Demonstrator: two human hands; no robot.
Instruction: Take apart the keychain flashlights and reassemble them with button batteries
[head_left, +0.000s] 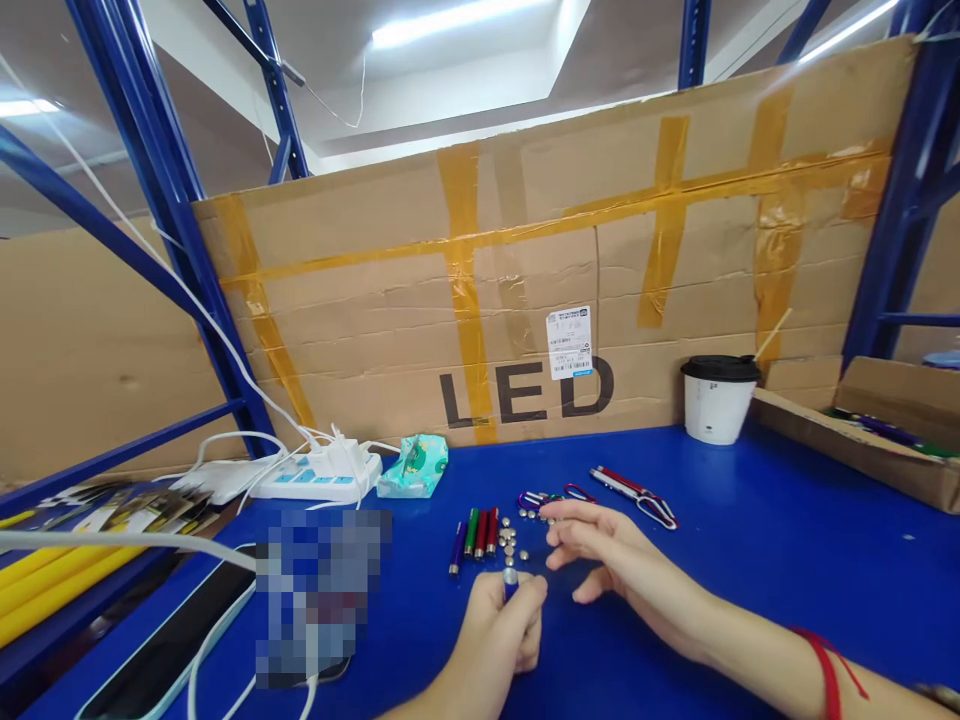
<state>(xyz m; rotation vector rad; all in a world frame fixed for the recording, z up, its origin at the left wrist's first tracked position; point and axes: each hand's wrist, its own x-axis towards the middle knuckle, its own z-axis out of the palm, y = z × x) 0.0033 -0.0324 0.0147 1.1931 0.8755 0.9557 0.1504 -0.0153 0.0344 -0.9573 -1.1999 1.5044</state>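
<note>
My left hand is closed round a small blue metal tube whose silver end points up; the fist hides the rest of it. With fingers spread and nothing visible in them, my right hand hovers just right of several small silver discs that look like button cells. Left of the discs lie similar short tubes: a green one, two red ones and a dark blue one. Coloured carabiner clips lie behind my right fingertips, partly covered.
Farther back lie slim red and silver sticks with a clip. A lidded white cup and a cardboard tray stand at right. At left are a power strip, a green packet, cables and a phone.
</note>
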